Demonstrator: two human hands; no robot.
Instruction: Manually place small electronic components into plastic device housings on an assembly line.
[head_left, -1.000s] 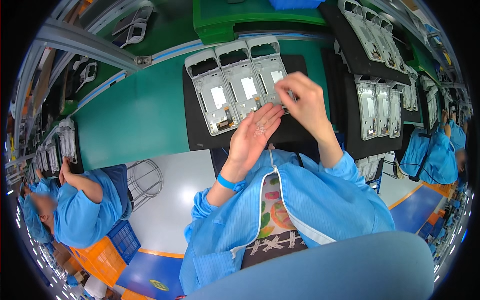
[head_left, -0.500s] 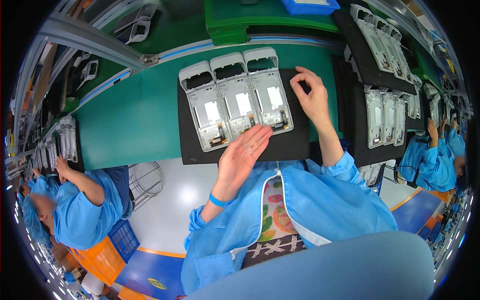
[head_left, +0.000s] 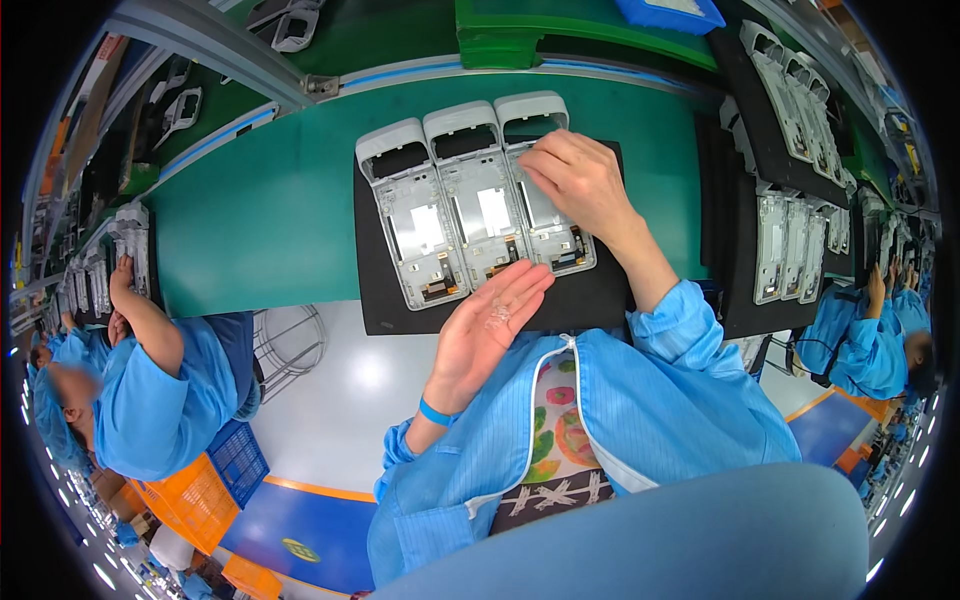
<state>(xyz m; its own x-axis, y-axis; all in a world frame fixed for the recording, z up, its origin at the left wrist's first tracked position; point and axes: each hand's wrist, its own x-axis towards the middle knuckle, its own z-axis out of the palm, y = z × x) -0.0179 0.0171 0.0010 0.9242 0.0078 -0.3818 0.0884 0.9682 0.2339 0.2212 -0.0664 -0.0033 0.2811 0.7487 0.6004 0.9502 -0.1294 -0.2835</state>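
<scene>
Three grey plastic housings stand side by side on a black mat: a left housing, a middle housing and a right housing. Each has a frame-like loop at its far end and small flex parts near its front. My right hand is over the upper part of the right housing, fingertips pinched together; anything between them is too small to make out. Palm up and fingers stretched, my left hand is in front of the middle and right housings. Several tiny clear pieces lie on it.
More grey housings stand on black boards at the right, with others above them. A green shelf carries a blue bin at the back. Co-workers in blue sit at left and right.
My right hand has moved left from beside the mat onto the upper part of the right housing, its fingers still pinched. My left hand has barely moved, palm still up.
</scene>
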